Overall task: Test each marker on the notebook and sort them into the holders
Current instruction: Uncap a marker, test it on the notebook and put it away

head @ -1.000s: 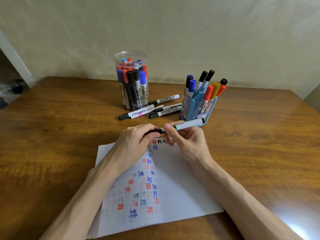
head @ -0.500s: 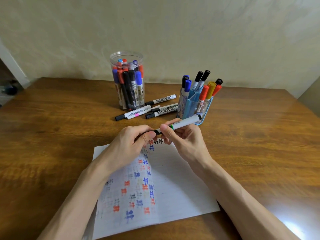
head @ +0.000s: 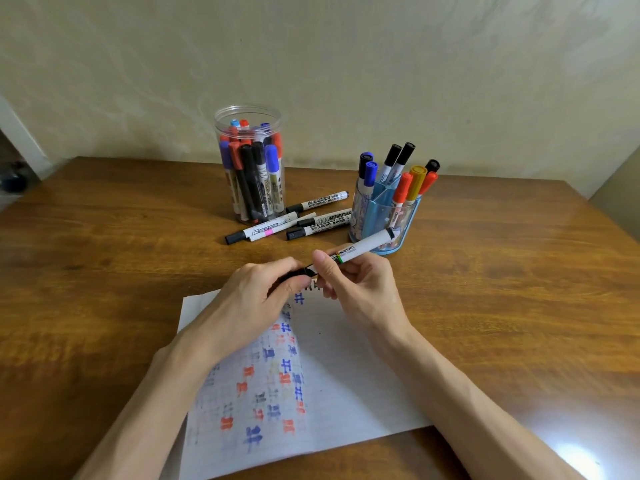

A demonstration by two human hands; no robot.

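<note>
While over the notebook [head: 346,393], black-capped, green-banded marker [head: 363,247] in pinch of left hand [head: 249,306] and right hand [head: 360,289].

We see a brown wooden table [head: 502,306] spread all round the grip, a bright glare [head: 576,460] on it nearer us to the right. Beyond the grip rises a pale mottled wall [head: 346,57], and far left of it a white frame [head: 24,140] edges a dim opening.

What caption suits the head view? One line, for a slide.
The left hand grips the black cap while right hand holds the white marker above the scribbled notebook; jar and holder behind.
</note>
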